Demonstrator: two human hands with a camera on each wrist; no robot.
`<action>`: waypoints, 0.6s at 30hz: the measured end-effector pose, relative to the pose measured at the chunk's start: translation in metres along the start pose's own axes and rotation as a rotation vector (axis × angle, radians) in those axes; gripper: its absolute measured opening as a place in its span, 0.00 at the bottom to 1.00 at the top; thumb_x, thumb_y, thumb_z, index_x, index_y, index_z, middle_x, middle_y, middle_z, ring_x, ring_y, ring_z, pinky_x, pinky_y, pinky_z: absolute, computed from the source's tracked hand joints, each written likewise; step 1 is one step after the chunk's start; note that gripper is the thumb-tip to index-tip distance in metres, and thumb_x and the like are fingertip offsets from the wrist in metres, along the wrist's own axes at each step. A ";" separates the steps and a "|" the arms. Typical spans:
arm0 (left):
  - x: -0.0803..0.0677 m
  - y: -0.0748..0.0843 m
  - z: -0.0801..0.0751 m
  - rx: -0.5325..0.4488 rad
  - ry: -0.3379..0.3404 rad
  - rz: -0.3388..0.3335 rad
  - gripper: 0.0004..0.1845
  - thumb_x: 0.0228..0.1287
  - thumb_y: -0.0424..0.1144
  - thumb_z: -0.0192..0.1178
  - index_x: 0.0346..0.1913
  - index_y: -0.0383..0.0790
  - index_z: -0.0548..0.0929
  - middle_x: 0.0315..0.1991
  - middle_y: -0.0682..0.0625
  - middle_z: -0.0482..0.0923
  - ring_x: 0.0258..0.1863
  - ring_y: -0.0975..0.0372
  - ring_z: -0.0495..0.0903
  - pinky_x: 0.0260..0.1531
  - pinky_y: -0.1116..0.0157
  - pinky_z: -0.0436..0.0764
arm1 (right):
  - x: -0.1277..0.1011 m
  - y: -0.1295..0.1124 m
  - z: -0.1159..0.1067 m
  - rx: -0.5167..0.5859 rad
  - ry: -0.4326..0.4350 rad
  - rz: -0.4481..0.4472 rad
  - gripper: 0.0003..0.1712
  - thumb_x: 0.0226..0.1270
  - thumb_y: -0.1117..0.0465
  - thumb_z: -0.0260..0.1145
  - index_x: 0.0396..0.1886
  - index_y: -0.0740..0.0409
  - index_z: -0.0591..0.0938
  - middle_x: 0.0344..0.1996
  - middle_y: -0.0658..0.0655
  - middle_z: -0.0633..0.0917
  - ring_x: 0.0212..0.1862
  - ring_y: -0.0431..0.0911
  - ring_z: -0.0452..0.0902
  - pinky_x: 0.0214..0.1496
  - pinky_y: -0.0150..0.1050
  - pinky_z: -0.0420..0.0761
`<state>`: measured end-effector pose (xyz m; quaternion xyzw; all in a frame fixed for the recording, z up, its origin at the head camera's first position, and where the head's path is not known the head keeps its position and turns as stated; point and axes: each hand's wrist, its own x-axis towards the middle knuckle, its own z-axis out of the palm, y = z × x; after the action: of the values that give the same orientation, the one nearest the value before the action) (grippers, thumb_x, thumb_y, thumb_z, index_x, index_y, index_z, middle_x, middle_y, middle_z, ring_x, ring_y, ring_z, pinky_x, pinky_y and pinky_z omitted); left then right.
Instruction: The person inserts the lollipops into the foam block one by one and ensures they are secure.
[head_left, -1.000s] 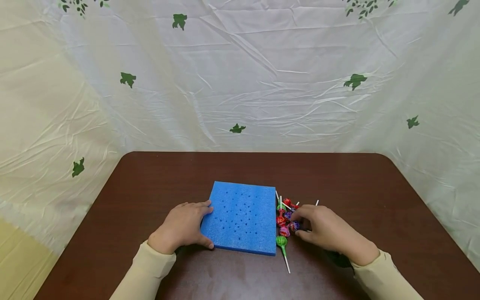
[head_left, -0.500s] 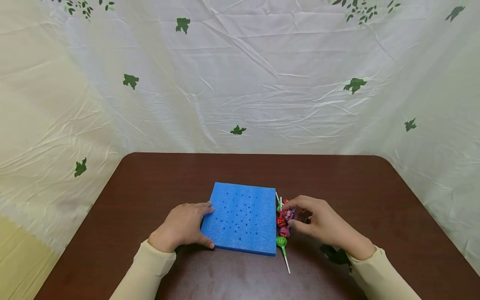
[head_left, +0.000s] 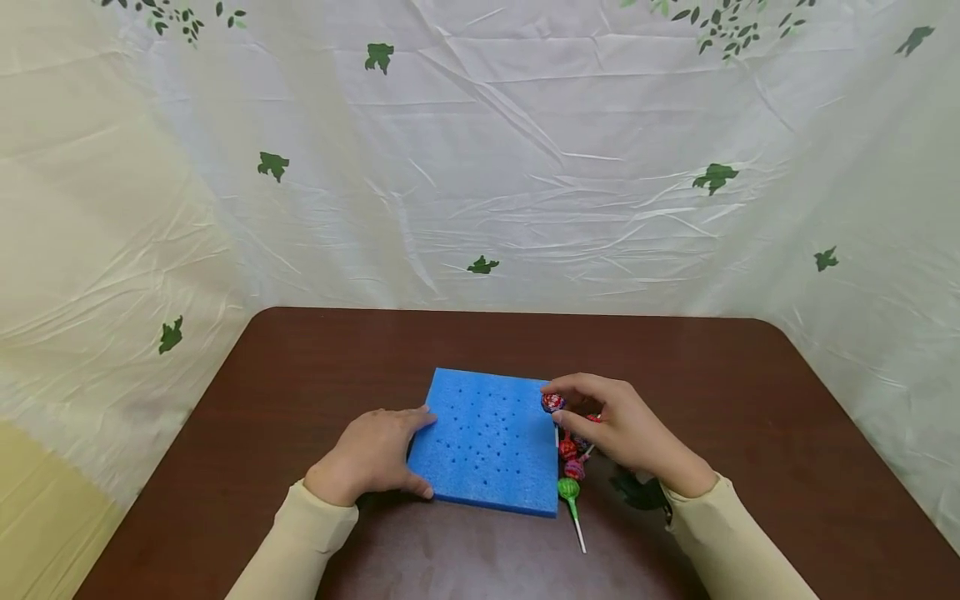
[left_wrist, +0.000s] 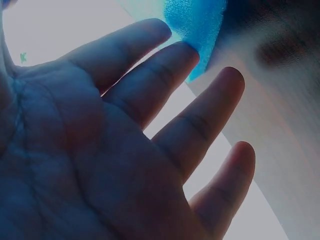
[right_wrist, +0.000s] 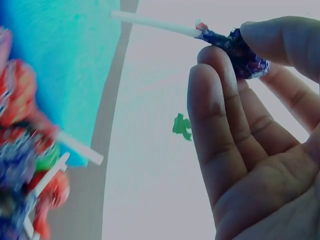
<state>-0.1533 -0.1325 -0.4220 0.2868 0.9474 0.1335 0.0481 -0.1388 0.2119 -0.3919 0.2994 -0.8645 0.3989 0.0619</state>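
A blue foam block (head_left: 487,437) with rows of small holes lies on the brown table (head_left: 337,358). My left hand (head_left: 375,454) rests against its left edge, fingers fairly straight, thumb at the near corner; the left wrist view shows the open palm (left_wrist: 100,150) beside the foam (left_wrist: 197,25). My right hand (head_left: 611,425) pinches a wrapped lollipop (head_left: 552,403) by its head, lifted over the block's right edge. In the right wrist view the lollipop (right_wrist: 240,47) sits between thumb and fingertips, its white stick pointing away.
A small pile of wrapped lollipops (head_left: 572,458) lies just right of the block, a green one (head_left: 567,489) nearest me with its stick toward the table's front. A leaf-printed white sheet (head_left: 480,167) hangs behind and around the table.
My right hand picked one lollipop out of the pile and raised it left toward the foam block's right edge. The left hand has stayed on the block.
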 end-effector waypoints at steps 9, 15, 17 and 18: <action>0.001 0.001 -0.002 0.055 -0.037 -0.018 0.51 0.38 0.63 0.79 0.68 0.43 0.77 0.69 0.47 0.70 0.66 0.51 0.71 0.64 0.44 0.66 | 0.036 -0.006 0.016 -0.008 0.067 0.043 0.19 0.66 0.65 0.71 0.55 0.51 0.82 0.41 0.45 0.85 0.36 0.38 0.83 0.38 0.38 0.84; 0.003 0.002 -0.001 0.086 -0.034 -0.006 0.51 0.37 0.64 0.79 0.67 0.43 0.78 0.69 0.47 0.71 0.65 0.50 0.73 0.62 0.46 0.69 | 0.059 -0.004 0.027 -0.014 0.110 0.062 0.19 0.65 0.64 0.72 0.55 0.48 0.82 0.42 0.45 0.85 0.39 0.38 0.82 0.39 0.38 0.84; 0.003 0.002 -0.001 0.097 -0.033 -0.006 0.51 0.36 0.64 0.79 0.66 0.43 0.78 0.68 0.47 0.72 0.64 0.50 0.73 0.62 0.47 0.69 | 0.065 -0.003 0.032 0.005 0.114 0.067 0.19 0.66 0.64 0.72 0.55 0.49 0.82 0.41 0.45 0.86 0.39 0.38 0.82 0.40 0.38 0.84; 0.003 0.002 -0.001 0.101 -0.033 -0.005 0.51 0.36 0.65 0.79 0.66 0.43 0.79 0.68 0.47 0.72 0.64 0.50 0.74 0.61 0.47 0.69 | 0.067 -0.003 0.034 0.015 0.116 0.071 0.19 0.66 0.64 0.72 0.55 0.49 0.82 0.41 0.46 0.86 0.39 0.39 0.83 0.40 0.38 0.84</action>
<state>-0.1551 -0.1296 -0.4206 0.2887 0.9528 0.0805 0.0494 -0.1876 0.1542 -0.3896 0.2452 -0.8666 0.4241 0.0956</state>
